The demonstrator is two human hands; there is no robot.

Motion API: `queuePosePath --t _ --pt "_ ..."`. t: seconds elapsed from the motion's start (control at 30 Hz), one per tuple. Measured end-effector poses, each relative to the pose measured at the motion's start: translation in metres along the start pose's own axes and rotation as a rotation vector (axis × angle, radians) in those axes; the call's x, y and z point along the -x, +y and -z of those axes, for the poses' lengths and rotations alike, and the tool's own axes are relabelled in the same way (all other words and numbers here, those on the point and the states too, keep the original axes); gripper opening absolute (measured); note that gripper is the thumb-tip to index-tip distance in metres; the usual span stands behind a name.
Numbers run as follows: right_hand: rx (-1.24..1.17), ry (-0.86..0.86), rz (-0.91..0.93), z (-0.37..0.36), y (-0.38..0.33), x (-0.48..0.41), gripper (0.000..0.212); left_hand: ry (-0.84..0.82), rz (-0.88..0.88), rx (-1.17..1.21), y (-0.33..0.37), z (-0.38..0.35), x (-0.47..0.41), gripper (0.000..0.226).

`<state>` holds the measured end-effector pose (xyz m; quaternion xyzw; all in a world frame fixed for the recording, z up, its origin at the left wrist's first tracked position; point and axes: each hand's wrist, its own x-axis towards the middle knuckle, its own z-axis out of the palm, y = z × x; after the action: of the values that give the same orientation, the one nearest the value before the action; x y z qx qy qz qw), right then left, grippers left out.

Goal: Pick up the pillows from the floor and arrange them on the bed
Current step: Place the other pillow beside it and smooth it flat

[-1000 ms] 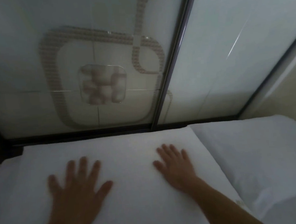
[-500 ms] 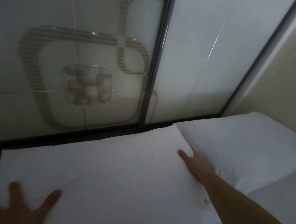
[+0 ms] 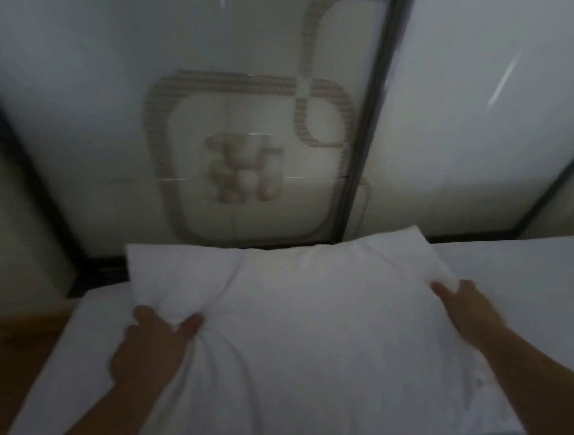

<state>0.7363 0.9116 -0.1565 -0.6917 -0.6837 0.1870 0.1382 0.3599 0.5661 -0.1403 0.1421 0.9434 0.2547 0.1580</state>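
A white pillow [image 3: 305, 304] stands tilted up at the head of the bed [image 3: 83, 333], its top edge against the headboard wall. My left hand [image 3: 151, 342] pinches a fold of its left side, thumb on top. My right hand [image 3: 465, 306] grips its right edge. A second white pillow [image 3: 533, 268] lies flat to the right, touching the held one. The picture is dim and blurred.
A glossy patterned panel wall [image 3: 240, 152] with dark frames rises right behind the bed. A strip of brown floor [image 3: 14, 365] shows beyond the bed's left edge. The white sheet stretches toward me.
Both hands went from lying flat on the pillow to gripping its sides. The pillow's far end has lifted and bunched, and the view has swung left.
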Motion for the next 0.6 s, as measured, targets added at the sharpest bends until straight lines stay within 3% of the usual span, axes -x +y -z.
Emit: queuePosePath --t 0.17,0.27,0.33,0.4,0.5,0.6 --pt "0.189 -0.121 0.015 -0.038 0.012 0.001 0.071 0.020 0.002 -0.134 -0.009 -0.011 0.010 0.107" --pt "0.160 -0.059 0.017 -0.030 -0.007 0.009 0.064 0.166 -0.203 -0.246 -0.004 -0.013 0.002 0.097" --pt "0.144 0.045 0.143 -0.022 -0.038 0.020 0.066 0.175 -0.390 -0.311 0.007 -0.019 0.000 0.080" --pt "0.132 0.042 0.358 -0.027 -0.078 0.042 0.067 0.083 -0.469 -0.345 0.014 -0.030 0.002 0.073" --pt "0.356 -0.097 0.687 -0.061 -0.116 0.078 0.068 -0.048 -0.404 -0.374 0.000 -0.048 0.000 0.076" --pt "0.379 -0.152 0.633 -0.061 -0.108 0.063 0.077 -0.151 -0.280 -0.348 -0.017 -0.045 -0.014 0.085"
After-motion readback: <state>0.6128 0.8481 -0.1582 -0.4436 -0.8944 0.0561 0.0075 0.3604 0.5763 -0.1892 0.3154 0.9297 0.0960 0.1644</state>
